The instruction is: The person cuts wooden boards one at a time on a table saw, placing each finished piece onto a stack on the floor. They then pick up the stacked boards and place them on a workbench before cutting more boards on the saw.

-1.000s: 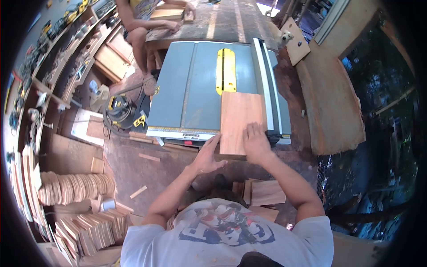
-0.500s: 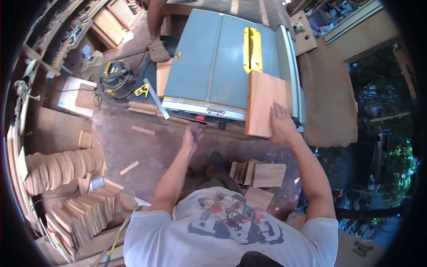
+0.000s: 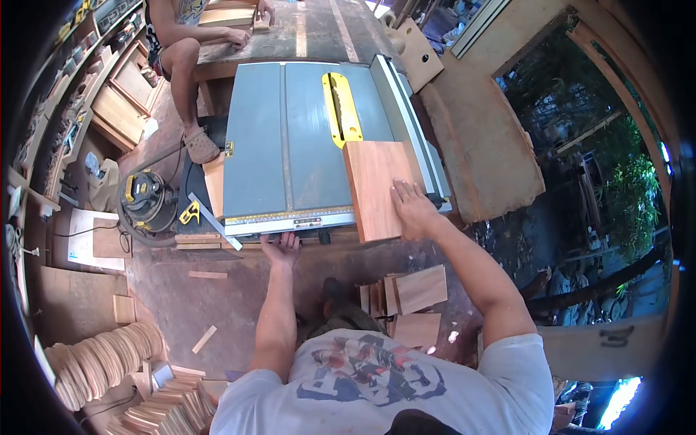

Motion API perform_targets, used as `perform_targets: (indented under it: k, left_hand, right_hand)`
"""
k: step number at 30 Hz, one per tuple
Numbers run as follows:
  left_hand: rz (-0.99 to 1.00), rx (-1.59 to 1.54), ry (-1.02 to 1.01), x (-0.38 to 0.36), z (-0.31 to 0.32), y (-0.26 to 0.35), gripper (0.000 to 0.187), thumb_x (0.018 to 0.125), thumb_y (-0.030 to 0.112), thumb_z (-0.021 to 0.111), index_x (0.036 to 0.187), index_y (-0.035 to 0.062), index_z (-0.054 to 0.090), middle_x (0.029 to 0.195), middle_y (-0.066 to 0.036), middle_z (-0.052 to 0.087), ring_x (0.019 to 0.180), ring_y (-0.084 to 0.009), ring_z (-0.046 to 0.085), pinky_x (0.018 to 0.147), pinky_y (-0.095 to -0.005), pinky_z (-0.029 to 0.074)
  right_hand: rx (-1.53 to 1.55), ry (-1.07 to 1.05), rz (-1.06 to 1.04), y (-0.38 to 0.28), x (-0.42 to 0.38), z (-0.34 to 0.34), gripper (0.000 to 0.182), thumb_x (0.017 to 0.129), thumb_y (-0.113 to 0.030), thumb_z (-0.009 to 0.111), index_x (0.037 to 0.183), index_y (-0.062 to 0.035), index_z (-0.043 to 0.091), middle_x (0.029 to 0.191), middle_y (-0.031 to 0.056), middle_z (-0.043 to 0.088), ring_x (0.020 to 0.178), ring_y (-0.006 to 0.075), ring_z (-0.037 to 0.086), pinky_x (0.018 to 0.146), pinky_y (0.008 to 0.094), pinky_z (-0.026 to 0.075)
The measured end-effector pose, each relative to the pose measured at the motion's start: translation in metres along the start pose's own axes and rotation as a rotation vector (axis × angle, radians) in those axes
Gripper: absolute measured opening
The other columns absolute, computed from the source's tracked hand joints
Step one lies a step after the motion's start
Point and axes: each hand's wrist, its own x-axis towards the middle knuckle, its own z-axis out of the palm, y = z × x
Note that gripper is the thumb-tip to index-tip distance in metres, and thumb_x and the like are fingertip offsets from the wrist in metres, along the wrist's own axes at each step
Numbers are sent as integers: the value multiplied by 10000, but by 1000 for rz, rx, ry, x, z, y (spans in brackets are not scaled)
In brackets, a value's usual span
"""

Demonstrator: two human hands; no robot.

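A thick wooden board [image 3: 373, 192] lies flat on the front right of a grey table saw [image 3: 254, 138], beside the rip fence [image 3: 409, 127]. Its far edge is at the near end of the yellow blade insert [image 3: 342, 109]. My right hand [image 3: 415, 210] rests on the board's right part, palm down with fingers stretched out. At the saw's front edge, under the ruled rail [image 3: 319, 219], is my left hand [image 3: 281, 250], its fingers partly hidden beneath the rail.
Another person [image 3: 185, 65] sits at the back left, hands on a workbench [image 3: 319, 32]. A shop vacuum [image 3: 148, 199] and a yellow-handled square [image 3: 190, 212] are left of the saw. Wood pieces [image 3: 420, 290] lie on the floor; stacked pieces [image 3: 109, 359] stand lower left.
The view has swung, so the saw appears further left and lower. My left hand has gone from the air in front of the saw to its front edge. My right hand stays on the board.
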Motion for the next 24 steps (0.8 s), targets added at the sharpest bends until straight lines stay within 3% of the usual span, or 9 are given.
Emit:
perform_targets:
  k: [5,8,14,17,24]
  left_hand:
    - [58,-20,84,-14,17,-6,1117,842,589,613,1605,88,-31,1576,-188,312,1492,-338,267,1217,-486,196]
    - [54,-77,124,-12,17,-4,1122,840,590,617,1605,88,-33,1531,-187,352,1475,-338,281,1207,-480,211]
    - [36,-152,103,-6,8,-5,1101,817,593,645,1548,-18,92,1408,-169,421,1406,-322,344,1172,-461,247]
    - [44,-197,143,-8,13,-7,1079,797,592,657,1501,-52,152,1425,-167,411,1415,-316,330,1173,-447,239]
    - [16,-292,164,-4,20,-10,1086,752,612,663,1462,-66,199,1422,-153,436,1394,-289,338,1178,-428,227]
  right_hand:
    - [5,-33,-2,1,6,-9,1280,520,-337,919,1502,126,240,1596,312,223,1499,417,238,1233,507,214]
    - [18,-41,-9,4,9,-9,1267,542,-330,912,1506,126,227,1598,314,214,1500,417,235,1232,511,210]
    - [-8,-66,-13,4,9,-9,1244,567,-327,890,1510,129,220,1599,324,205,1504,416,229,1234,511,199]
    - [-25,-77,-13,2,8,-13,1244,566,-328,887,1507,137,220,1597,326,209,1505,419,228,1236,508,194]
    - [-85,-68,-18,2,10,-8,1250,582,-362,882,1504,150,211,1595,328,213,1505,418,229,1233,508,203]
